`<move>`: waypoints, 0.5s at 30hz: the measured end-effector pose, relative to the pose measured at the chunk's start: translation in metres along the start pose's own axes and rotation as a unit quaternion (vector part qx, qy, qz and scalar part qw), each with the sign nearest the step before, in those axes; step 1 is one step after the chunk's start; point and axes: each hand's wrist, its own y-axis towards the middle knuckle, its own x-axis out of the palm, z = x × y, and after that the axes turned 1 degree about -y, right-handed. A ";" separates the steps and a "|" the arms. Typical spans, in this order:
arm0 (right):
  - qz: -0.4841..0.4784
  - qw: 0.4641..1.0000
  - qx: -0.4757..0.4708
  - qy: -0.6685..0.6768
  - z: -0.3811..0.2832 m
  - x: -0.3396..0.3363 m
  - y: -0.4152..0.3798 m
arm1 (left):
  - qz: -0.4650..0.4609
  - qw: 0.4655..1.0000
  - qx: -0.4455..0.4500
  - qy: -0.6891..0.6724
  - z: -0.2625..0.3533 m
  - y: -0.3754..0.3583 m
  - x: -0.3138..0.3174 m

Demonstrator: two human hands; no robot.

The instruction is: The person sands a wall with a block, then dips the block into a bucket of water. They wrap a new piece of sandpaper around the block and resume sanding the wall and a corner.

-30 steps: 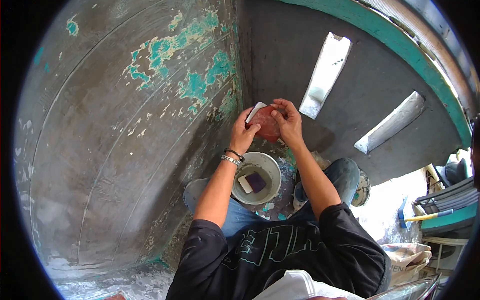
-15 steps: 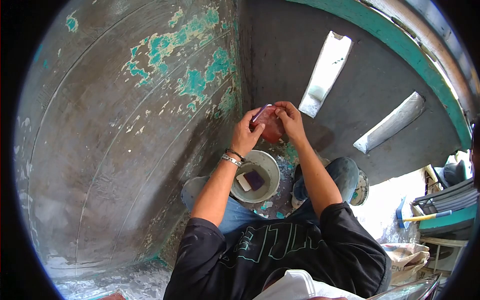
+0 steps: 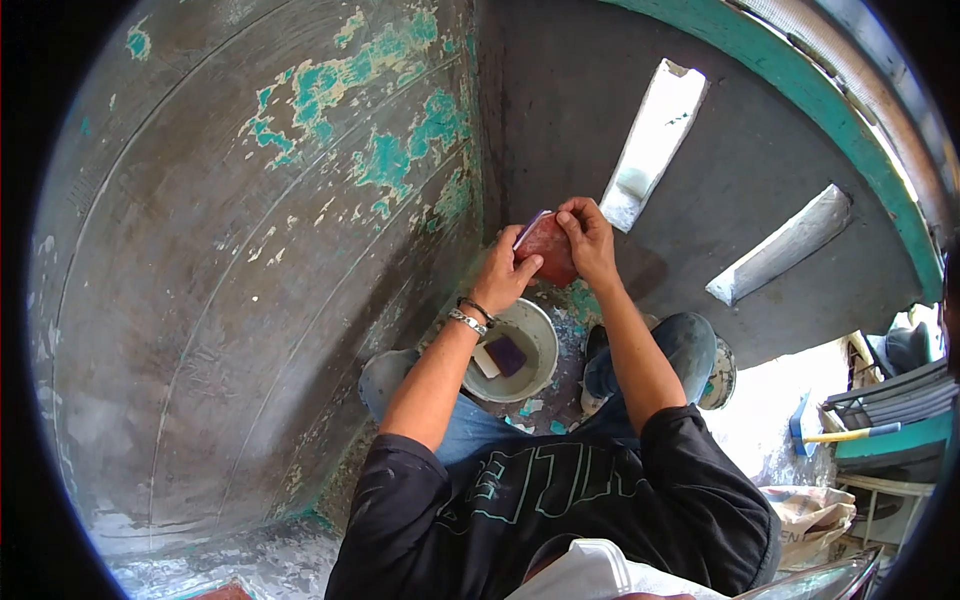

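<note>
Between my hands, above the bucket, is a reddish-brown sheet like sandpaper (image 3: 550, 252), with a thin purple-and-white edge along its upper left side. My left hand (image 3: 506, 272) grips its left side, thumb laid across the face. At the upper right corner, my right hand (image 3: 588, 240) pinches the sheet between thumb and fingers. Below, a grey bucket (image 3: 552, 365) stands between my legs. Inside it lie a dark purple block (image 3: 507, 356) and a white block (image 3: 487, 362), side by side.
A scraped wall (image 3: 250, 260) with green paint patches rises on the left. Ahead is a dark grey wall (image 3: 560, 110) with two slanted openings. To the right are another bucket (image 3: 722, 378), a blue-headed tool with a yellow handle (image 3: 845, 436) and a paper sack (image 3: 808, 518).
The sheet has turned so more of its face and straight edges show. My left hand has shifted slightly right; my right hand has risen slightly along the sheet's corner.
</note>
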 end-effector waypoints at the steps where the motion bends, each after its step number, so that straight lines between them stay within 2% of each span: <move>1: -0.001 1.000 0.000 0.000 -0.001 -0.001 0.000 | 0.001 1.000 0.000 0.000 -0.002 0.001 -0.002; 3: -0.027 0.999 -0.020 0.008 -0.007 -0.002 0.001 | 0.023 0.989 0.035 0.141 -0.004 0.005 -0.007; 6: -0.055 0.995 0.037 0.074 -0.018 -0.002 0.003 | 0.037 0.985 0.028 0.167 0.002 0.003 -0.007; 9: -0.056 0.988 0.045 0.136 -0.010 -0.002 0.004 | 0.021 0.979 0.026 0.199 0.001 0.003 -0.007; 10: -0.057 0.988 0.046 0.136 -0.007 -0.002 0.003 | 0.022 0.979 0.026 0.199 0.000 0.002 -0.007; 12: -0.031 0.974 0.052 0.216 -0.003 -0.002 0.002 | -0.054 0.997 -0.048 0.019 0.009 0.001 -0.006; 15: 0.015 0.978 0.055 0.203 0.001 0.001 -0.001 | -0.067 0.997 -0.023 0.005 0.010 0.001 -0.005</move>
